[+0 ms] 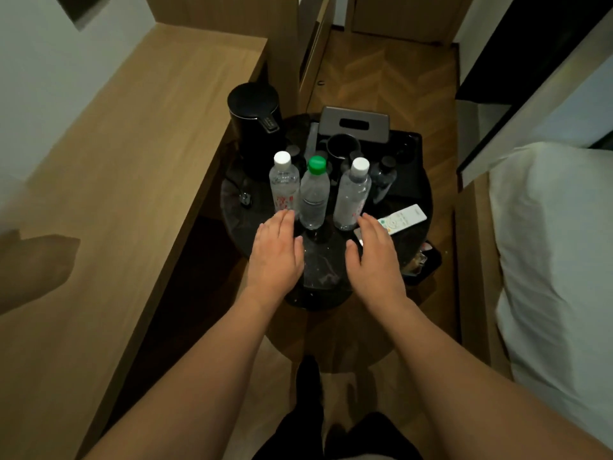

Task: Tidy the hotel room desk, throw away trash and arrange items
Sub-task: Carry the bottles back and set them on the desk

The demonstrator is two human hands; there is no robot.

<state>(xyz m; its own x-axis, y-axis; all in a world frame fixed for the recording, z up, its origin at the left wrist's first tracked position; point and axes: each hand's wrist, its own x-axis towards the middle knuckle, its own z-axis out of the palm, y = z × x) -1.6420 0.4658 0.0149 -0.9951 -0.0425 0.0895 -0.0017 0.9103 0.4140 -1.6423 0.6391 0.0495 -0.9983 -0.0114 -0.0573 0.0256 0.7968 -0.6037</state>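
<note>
Both hands over the small round dark table [232, 207], palms down, fingers straight and together, holding nothing. Left hand [277, 250] and right hand [374, 254] sit side by side with a gap between them; in that gap, on the dark top, lies a crumpled clear plastic wrapper [320, 267], edges hard to make out.

Just beyond the fingertips: three clear plastic water bottles standing upright in a row. White-capped bottle with red label print [283, 185] directly ahead of the left fingertips, near touching; cannot tell whether there is contact. Green-capped clear bottle [313, 194] ahead of the gap between the hands. Second white-capped bottle [353, 194] just ahead of the right fingertips.

To the outer side of the right hand: white flat remote control [403, 219], lying at a slant, one end partly under the right fingers. Further out past it, a small clear bottle with black cap [384, 177].

Beyond the bottle row: black cylindrical electric kettle [257, 121] on the left-hand side, dark mug [343, 146] centre, grey rectangular tissue box with slot [353, 122] furthest back.

Below the right wrist side, off the table edge: dark bin [423, 263] with scraps inside.
</note>
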